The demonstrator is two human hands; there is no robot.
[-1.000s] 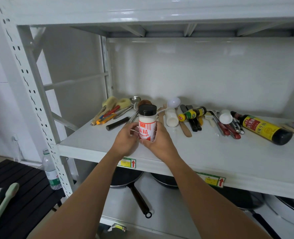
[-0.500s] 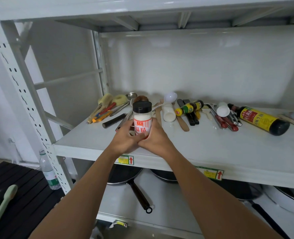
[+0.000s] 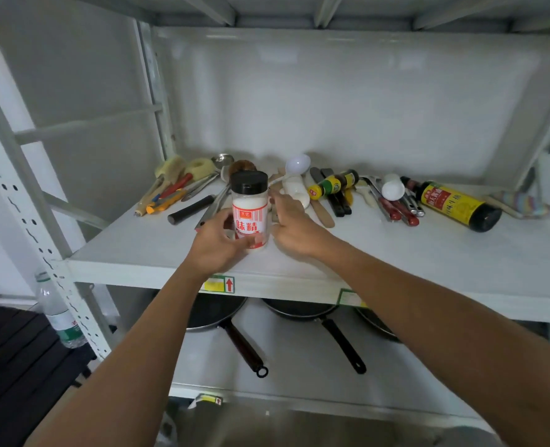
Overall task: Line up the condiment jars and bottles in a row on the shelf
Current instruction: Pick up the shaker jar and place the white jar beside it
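I see the left hand (image 3: pixel 217 245) clasping the upright black-capped, red-labelled white seasoning jar (image 3: pixel 250 209), right hand (image 3: pixel 294 225) spread just beside it; next, I'd stand up the dark soy bottle (image 3: pixel 454 204).

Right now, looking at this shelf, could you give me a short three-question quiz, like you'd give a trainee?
1. True or false: the black-capped jar stands upright.
2. Which hand grips that jar: A) left hand B) right hand?
3. Fill in: the big dark sauce bottle on the shelf lies on its ____.

Key: 1 true; 2 A, with the right hand open beside the jar; 3 side.
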